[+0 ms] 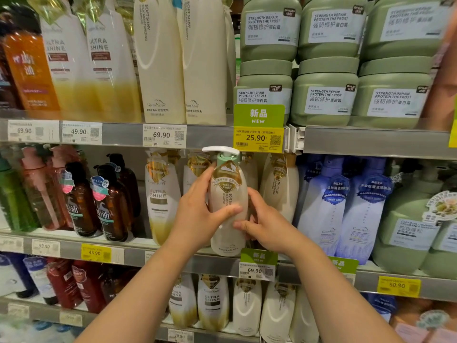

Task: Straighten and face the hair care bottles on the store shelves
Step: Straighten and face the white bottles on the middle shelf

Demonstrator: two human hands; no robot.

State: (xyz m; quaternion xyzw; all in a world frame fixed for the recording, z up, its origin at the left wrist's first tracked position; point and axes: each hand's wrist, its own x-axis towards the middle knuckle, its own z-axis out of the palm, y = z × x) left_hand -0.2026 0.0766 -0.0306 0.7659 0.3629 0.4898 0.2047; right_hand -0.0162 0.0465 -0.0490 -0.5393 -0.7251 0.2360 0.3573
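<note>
Hands meet on one cream pump bottle (pixel 228 206) at the front edge of the middle shelf (pixel 212 264), just above the 69.90 tag (pixel 256 271). The left hand (pixel 197 214) wraps its left flank with the thumb laid across the front; the right hand (pixel 267 227) cups the lower right side, fingertips on the face. Both are closed on it, neither clenched hard.

Whether its base sits on the shelf or is slightly lifted cannot be told.

It looks full, so probably fairly heavy, with a smooth, rigid plastic body that could slip in a loose grasp. The wide mid-body, where the hands are, seems the safest hold; the white pump head (pixel 220 151) is likely a poor handle, apt to turn or depress.

Its label reads "SOFT SILKY" running vertically, under a gold crest, and faces roughly forward. The neighbour to the left (pixel 162 196) reads "ULTRA SHINE", with "GreenKosy" above it. Green tubs (pixel 324 97) on the shelf above say "STRENGTH REPAIR PROTEIN THE FROST", beside a "NEW" flag (pixel 258 116) priced 25.90.
</note>
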